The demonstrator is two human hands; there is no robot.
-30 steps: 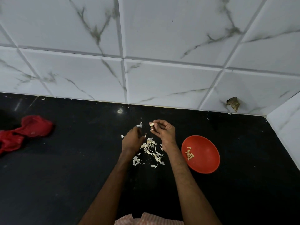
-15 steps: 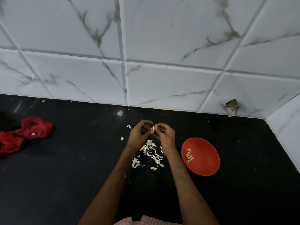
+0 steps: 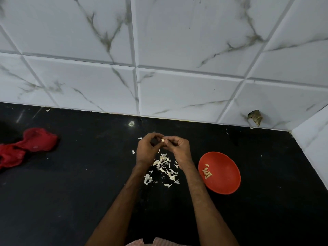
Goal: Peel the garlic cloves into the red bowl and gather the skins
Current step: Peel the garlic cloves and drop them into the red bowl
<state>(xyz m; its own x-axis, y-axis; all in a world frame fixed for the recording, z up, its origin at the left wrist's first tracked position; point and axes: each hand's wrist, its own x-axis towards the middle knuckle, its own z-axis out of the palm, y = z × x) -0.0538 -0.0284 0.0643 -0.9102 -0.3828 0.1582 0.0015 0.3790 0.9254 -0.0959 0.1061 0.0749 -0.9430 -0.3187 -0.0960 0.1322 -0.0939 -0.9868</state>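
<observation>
A small pale garlic clove (image 3: 162,139) sits between the fingertips of both hands above the black counter. My right hand (image 3: 177,148) pinches it, and the curled fingers of my left hand (image 3: 148,148) meet it from the left. Below the hands lies a scatter of white garlic skins (image 3: 164,167). To the right stands the red bowl (image 3: 225,173), with several peeled cloves (image 3: 206,173) lying in its left side.
A crumpled red cloth (image 3: 26,146) lies at the far left of the black counter (image 3: 79,192). White marble-pattern wall tiles (image 3: 177,86) rise behind, and a side wall (image 3: 312,142) closes the right. A few stray skin flakes (image 3: 133,151) lie left of the hands.
My left hand, apart from the right a second ago, has come in to meet it at the clove. Both hands have stayed together over the skins since.
</observation>
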